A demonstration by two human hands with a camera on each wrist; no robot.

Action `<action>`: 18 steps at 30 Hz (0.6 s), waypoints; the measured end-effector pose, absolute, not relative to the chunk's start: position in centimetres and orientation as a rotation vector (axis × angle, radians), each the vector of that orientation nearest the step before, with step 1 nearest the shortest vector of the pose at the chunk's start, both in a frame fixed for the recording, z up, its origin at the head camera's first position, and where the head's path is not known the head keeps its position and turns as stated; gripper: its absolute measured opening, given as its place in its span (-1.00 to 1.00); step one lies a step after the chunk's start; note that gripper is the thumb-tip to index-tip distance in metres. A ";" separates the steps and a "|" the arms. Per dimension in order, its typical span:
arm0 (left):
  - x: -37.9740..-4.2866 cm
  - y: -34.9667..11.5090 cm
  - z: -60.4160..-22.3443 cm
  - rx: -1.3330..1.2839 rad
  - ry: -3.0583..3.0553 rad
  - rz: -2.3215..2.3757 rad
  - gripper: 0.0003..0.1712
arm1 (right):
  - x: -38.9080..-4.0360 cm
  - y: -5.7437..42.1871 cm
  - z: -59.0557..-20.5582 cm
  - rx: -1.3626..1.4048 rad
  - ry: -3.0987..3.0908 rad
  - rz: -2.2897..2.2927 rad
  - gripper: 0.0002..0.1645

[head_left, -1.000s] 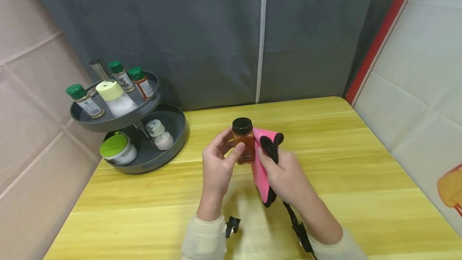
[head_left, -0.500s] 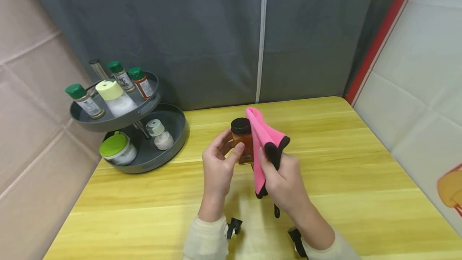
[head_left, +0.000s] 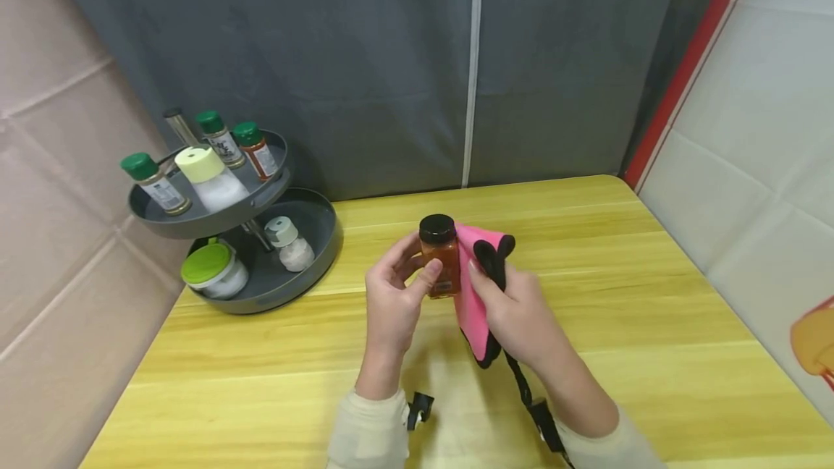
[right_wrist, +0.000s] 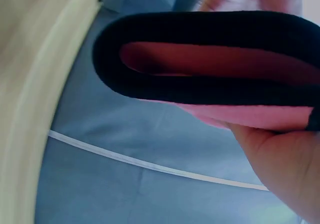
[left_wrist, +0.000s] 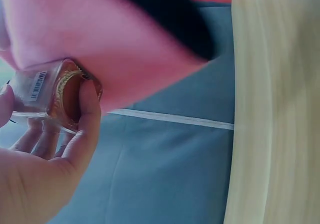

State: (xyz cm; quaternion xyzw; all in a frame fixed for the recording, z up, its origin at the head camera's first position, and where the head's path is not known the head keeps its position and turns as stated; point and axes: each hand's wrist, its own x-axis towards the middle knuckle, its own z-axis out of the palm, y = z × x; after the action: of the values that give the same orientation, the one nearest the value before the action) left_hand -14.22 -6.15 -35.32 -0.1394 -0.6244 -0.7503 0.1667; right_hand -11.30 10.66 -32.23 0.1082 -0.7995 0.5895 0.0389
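My left hand [head_left: 394, 302] grips a small square spice jar [head_left: 443, 266] with a black lid and reddish-brown contents, holding it upright above the table. In the left wrist view the jar [left_wrist: 45, 91] shows a barcode label, with a finger across its base. My right hand [head_left: 515, 310] pinches a folded pink cloth [head_left: 472, 302] with black edging, pressed along the jar's right side. Seen from the right wrist, the black-edged fold of the cloth [right_wrist: 210, 91] covers most of the right fingers.
At the left stands a grey two-tier rack [head_left: 260, 302]. Green-capped spice bottles [head_left: 156, 183] and a yellow-capped shaker [head_left: 211, 179] are on top; a green-lidded pot [head_left: 215, 270] and a white-capped shaker [head_left: 289, 243] sit below. A grey curtain [head_left: 365, 78] hangs behind the wooden table [head_left: 260, 382].
The cloth rose along the jar's side half a second ago, hiding part of it, and is now lower again with the right hand. The left hand and jar barely moved.
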 end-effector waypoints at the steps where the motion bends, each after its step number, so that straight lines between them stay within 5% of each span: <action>1: -14.2 -6.1 -35.4 -0.397 -1.782 -2.144 -0.52 | -11.2 10.7 -31.9 0.343 -2.405 1.799 -0.64; 10: -14.0 -5.5 -35.7 -0.408 -1.783 -2.175 -0.52 | -10.4 10.1 -30.8 0.464 -1.967 1.831 -0.69; 18: -13.7 -6.1 -35.0 -0.369 -1.646 -2.233 -0.51 | -10.5 9.9 -32.6 0.458 -2.242 1.775 -0.69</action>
State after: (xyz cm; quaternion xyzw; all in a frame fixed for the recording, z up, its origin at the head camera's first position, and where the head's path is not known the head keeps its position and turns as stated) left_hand -13.67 -6.11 -35.04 -0.1298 -0.5795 -0.7862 0.1709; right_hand -10.50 9.94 -32.56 0.1570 -0.7684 0.6083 0.1222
